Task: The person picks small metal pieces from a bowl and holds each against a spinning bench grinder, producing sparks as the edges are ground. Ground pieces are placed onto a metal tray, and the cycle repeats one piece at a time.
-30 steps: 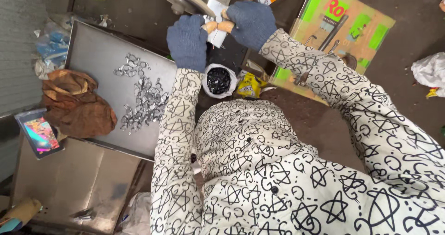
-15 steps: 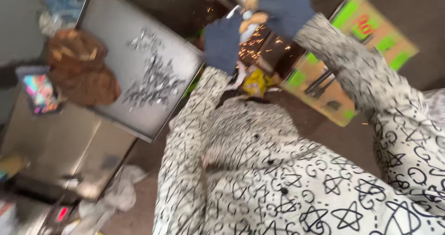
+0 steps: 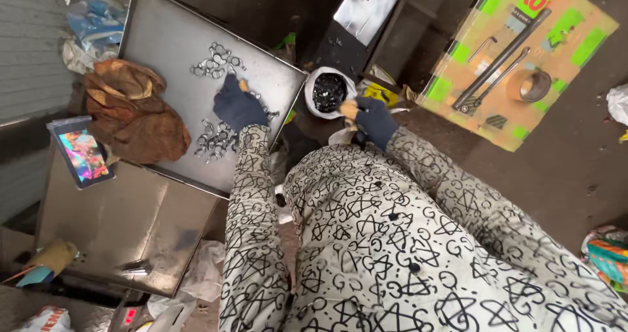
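Left gloved hand (image 3: 238, 107) sits curled over the metal rings (image 3: 216, 139) on the steel tray (image 3: 163, 37), right gloved hand (image 3: 375, 121) pinches the white cup (image 3: 328, 92) rim.

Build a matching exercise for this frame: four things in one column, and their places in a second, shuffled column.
Things:
1. left hand
2. right hand
3. roll of tape
4. brown cloth

Places:
A. on the cardboard sheet
B. at the rim of the white bag of dark parts
C. over the small metal pieces on the steel tray
D. at the tray's left edge

Pairs: 1-C, 2-B, 3-A, 4-D
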